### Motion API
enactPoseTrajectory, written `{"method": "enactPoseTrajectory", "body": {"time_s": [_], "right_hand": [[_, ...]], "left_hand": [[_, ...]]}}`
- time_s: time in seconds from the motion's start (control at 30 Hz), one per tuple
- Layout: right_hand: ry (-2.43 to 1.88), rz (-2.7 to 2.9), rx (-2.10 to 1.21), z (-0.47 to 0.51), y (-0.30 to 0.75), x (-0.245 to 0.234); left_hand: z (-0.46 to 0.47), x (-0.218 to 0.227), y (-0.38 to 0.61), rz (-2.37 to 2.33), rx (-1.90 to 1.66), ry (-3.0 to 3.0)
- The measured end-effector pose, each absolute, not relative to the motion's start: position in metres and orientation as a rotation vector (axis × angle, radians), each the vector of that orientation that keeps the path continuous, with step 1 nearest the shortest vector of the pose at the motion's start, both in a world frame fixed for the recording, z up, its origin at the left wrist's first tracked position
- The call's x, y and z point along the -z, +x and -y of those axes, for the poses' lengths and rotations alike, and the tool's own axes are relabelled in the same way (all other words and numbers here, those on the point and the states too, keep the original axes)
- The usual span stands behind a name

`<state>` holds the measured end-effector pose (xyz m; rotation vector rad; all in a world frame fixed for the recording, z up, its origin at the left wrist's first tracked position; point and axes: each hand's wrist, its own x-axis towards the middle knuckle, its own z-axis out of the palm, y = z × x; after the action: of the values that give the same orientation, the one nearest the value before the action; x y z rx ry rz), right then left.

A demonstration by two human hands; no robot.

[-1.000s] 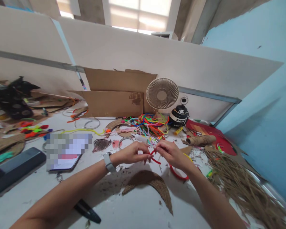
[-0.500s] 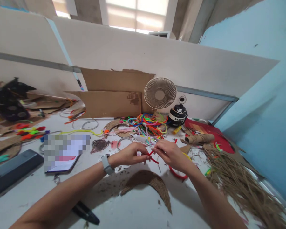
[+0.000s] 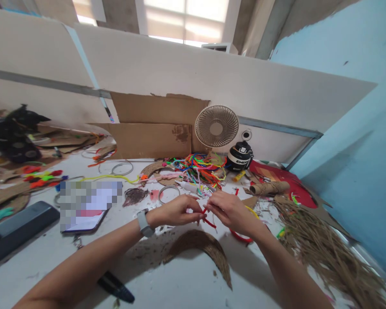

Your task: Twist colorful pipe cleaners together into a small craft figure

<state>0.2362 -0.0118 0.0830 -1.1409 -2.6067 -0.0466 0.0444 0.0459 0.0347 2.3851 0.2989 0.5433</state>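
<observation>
Left hand pinched down to the fingertips, right hand drawn in just as small, and between them they grip a red strip, held above the middle of the counter, its short free end slanting down to the right. Fine fingertip work! It looks fuzzy, like pipe cleaner, so I'd call it next to weightless, soft outside, bendable at the core; hardly slippery, tough to snap, though a kink would probably stay. Best hold, I reckon: fingertips close to where the hands meet, end left loose.

Now the room, and what dominates is the long white partition, with the pale-blue wall to the right. White counter next, flat, smudged and littered. At the back, brown cardboard; along the right, a heap of papery strands. Down a size: the round fan, then the ridged brown crescent lying just nearer than the hands, then the black bottle. And smallest, a curved red piece beside the right forearm!
</observation>
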Motion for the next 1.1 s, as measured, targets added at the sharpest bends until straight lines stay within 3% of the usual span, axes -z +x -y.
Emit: {"method": "enactPoseTrajectory", "body": {"time_s": [0.23, 0.43, 0.93, 1.1], "right_hand": [[-1.199, 2.517, 0.116, 0.018, 0.231, -0.081], [-1.206, 2.375, 0.102, 0.019, 0.223, -0.075], [-1.224, 2.550, 0.355, 0.015, 0.231, -0.076], [-1.245, 2.542, 0.451, 0.014, 0.229, -0.070]], "left_hand": [[-0.045, -0.034, 0.045, -0.474, -0.813, 2.505], [-0.043, -0.030, 0.053, -0.702, -1.165, 2.214], [-0.060, -0.017, 0.049, -0.571, -0.588, 1.844], [-0.058, -0.018, 0.052, -0.532, -0.560, 1.735]]}}
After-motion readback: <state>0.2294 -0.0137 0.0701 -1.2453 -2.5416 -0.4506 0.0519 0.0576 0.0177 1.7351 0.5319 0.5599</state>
